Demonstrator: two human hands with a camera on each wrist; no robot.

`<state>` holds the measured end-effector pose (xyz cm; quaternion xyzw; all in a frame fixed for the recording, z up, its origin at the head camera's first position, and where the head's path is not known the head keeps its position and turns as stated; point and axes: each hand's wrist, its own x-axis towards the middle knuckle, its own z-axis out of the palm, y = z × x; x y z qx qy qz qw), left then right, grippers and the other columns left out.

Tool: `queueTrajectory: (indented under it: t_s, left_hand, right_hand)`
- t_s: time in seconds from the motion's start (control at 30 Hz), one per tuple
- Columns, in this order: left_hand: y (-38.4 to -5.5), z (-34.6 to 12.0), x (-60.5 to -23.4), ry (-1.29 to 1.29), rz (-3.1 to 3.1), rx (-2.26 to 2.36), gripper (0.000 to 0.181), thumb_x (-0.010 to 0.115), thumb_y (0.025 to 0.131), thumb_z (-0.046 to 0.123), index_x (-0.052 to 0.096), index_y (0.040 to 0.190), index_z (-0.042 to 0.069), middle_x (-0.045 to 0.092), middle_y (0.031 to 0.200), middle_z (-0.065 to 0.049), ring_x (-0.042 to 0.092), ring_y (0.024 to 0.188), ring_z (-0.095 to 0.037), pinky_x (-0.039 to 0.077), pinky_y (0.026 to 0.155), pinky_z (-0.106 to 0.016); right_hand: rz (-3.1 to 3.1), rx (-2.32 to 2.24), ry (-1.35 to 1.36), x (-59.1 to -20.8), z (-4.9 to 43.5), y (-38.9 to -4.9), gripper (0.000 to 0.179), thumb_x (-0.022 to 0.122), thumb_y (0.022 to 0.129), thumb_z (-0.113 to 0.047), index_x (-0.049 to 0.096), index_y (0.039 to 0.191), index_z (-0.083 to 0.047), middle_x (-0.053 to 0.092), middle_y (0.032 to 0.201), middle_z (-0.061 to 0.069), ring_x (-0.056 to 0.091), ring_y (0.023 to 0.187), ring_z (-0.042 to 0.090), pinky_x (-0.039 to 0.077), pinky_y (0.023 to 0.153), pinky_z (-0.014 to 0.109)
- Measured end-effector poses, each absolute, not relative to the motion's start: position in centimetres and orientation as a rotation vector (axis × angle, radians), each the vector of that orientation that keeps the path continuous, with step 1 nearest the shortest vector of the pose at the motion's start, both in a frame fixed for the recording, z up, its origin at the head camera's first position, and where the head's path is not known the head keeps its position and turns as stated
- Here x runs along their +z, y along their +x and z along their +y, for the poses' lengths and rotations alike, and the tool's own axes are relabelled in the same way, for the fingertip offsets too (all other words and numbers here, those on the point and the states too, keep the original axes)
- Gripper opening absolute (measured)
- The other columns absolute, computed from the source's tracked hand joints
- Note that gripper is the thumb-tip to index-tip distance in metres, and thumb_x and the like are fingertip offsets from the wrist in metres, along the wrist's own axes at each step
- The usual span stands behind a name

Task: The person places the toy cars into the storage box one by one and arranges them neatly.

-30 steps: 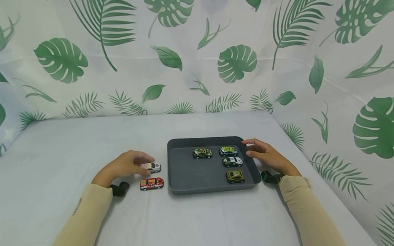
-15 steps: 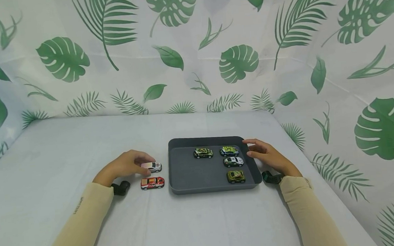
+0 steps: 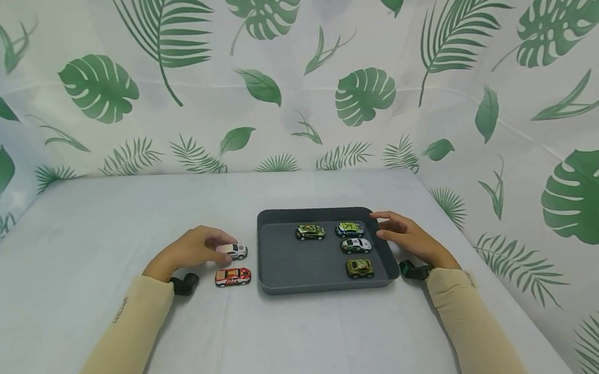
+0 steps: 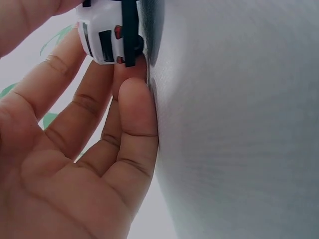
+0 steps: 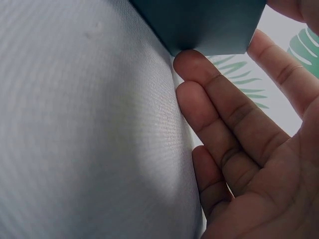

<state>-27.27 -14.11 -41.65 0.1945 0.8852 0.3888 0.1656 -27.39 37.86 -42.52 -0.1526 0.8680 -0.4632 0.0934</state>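
In the head view my left hand (image 3: 196, 248) pinches a small white toy car (image 3: 233, 251) at the left of a grey tray (image 3: 284, 263). The left wrist view shows the back end of the white car between the thumb and fingers, close to the cloth. Just nearer to me lies a red toy car (image 3: 233, 277). My right hand (image 3: 410, 241) rests at the tray's right side, its thumb and forefinger touching the rim. From the right wrist, loosely bent fingers (image 5: 199, 107) lie along the cloth, one fingertip against the tray's outer wall (image 5: 204, 27).
Several toy cars stand in the tray: a dark green one (image 3: 310, 232), a yellow-green and blue one (image 3: 349, 229), a white and green one (image 3: 356, 245) and an olive one (image 3: 359, 268). A leaf-print cloth (image 3: 293, 100) hangs behind the white table (image 3: 310, 342).
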Motion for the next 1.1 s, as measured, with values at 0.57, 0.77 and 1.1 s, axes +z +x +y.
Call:
queueTrajectory:
  t_s: [0.57,0.77,1.1]
  left_hand:
    - [-27.0,-14.1,-40.6,0.614,2.613,1.163,0.040,0.084,0.095,0.014,0.075,0.132,0.001,0.075,0.128,-0.016,0.070,0.121,-0.041,0.056,0.103,-0.056]
    - [-26.9,-13.9,-40.3,0.605,2.630,1.209,0.039,0.083,0.097,0.015,0.076,0.133,0.003,0.076,0.127,-0.014,0.068,0.123,-0.039,0.055,0.106,-0.056]
    - [-26.8,-13.6,-40.0,0.622,2.645,1.294,0.039,0.084,0.096,0.015,0.076,0.132,0.003,0.077,0.119,-0.010,0.070,0.116,-0.034,0.058,0.104,-0.051]
  right_hand:
    - [2.571,-1.384,-0.468,-42.6,38.0,-27.6,0.057,0.060,0.112,-0.016,0.042,0.162,0.002,0.046,0.159,0.036,0.047,0.144,0.056,0.033,0.118,0.075]
    - [2.565,-1.394,-0.451,-42.8,38.1,-27.5,0.057,0.061,0.111,-0.016,0.042,0.162,0.002,0.045,0.160,0.035,0.046,0.145,0.056,0.031,0.119,0.075]
    - [2.567,-1.400,-0.460,-42.5,37.9,-27.4,0.056,0.061,0.111,-0.014,0.043,0.161,0.002,0.046,0.160,0.035,0.047,0.144,0.056,0.032,0.119,0.075]
